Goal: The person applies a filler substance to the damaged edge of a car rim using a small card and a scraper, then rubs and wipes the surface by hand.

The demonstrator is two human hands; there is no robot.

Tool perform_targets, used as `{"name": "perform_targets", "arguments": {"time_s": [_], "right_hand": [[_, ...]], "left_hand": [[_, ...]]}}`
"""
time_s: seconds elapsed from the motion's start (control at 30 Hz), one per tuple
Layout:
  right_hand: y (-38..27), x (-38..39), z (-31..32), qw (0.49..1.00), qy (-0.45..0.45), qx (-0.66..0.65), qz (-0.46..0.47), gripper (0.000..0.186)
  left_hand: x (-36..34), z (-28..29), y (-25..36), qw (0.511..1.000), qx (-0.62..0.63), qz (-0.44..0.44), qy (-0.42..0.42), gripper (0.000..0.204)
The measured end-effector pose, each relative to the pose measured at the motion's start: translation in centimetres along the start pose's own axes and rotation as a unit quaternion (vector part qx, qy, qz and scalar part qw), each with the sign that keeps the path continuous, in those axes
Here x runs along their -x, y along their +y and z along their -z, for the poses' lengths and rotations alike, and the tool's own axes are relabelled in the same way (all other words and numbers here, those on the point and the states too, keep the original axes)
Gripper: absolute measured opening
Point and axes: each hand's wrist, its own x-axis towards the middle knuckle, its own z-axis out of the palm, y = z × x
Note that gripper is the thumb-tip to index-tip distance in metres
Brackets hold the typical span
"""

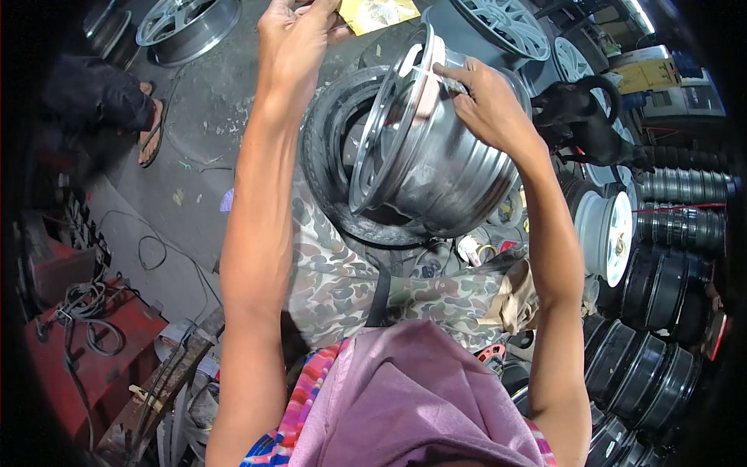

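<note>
A silver alloy wheel rim (459,187) leans tilted over a black tyre (327,171) in front of my knees. A pale pinkish patch (428,100) shows on its barrel, near the outer lip. My right hand (490,105) is closed at that patch, index finger stretched along a slim, pale, flat-looking tool (461,87); the fingers hide much of it. Farther left, at the top edge, my left hand (299,31) pinches a yellow sheet (379,14) with a whitish-grey smear on it. The picture's edge cuts off part of that hand and sheet.
Black rims (638,366) stand stacked at the right, with a white rim (611,233) nearer. A black dog (576,117) is beyond my right arm. Another person's sandalled foot (152,132) is at the left, above a red machine (93,358) with coiled cable.
</note>
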Motion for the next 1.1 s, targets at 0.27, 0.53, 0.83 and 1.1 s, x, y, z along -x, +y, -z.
{"name": "perform_targets", "arguments": {"time_s": [0.27,0.53,0.83,1.1], "right_hand": [[-6.0,3.5,-0.5,0.997,-0.043,-0.022,-0.060,0.054],[-8.3,7.8,-3.3,0.993,-0.011,-0.057,-0.106,0.059],[-7.6,12.0,-4.7,0.991,0.025,-0.089,-0.098,0.062],[-3.1,19.3,5.0,0.930,0.185,-0.261,-0.181,0.060]], "left_hand": [[0.1,1.6,-0.2,0.999,-0.031,-0.004,-0.008,0.011],[-0.7,1.7,-1.7,0.991,-0.134,-0.002,0.027,0.044],[-5.0,5.5,-3.6,0.993,-0.111,0.002,-0.046,0.029],[-2.1,-0.3,0.7,0.993,-0.044,-0.027,-0.105,0.023]]}}
